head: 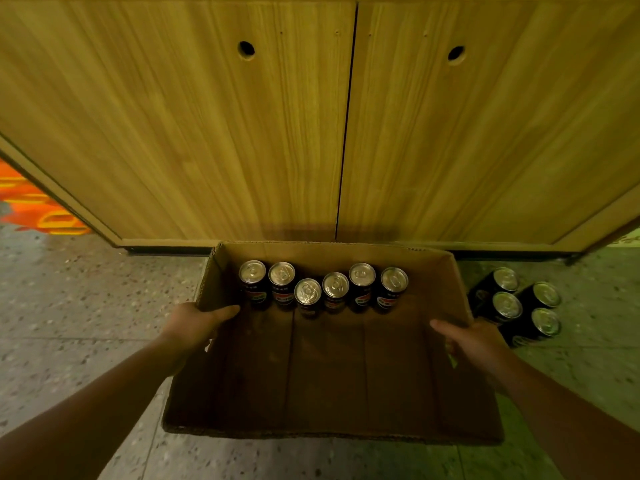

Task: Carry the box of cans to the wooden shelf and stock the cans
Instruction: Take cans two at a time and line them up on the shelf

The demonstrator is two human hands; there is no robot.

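Note:
A shallow open cardboard box (329, 386) is held low in front of a wooden cabinet (207, 133). Several black cans (322, 289) with silver tops stand upright in a row along the box's far wall. My left hand (197, 323) grips the left wall of the box, thumb inside. On the opposite wall my right hand (471, 341) holds the box the same way. Both forearms reach in from the bottom corners.
Several more black cans (519, 306) stand grouped on the speckled floor just right of the box. The cabinet has two closed doors, each with a round hole. An orange patterned patch (31, 202) shows at the far left on the floor.

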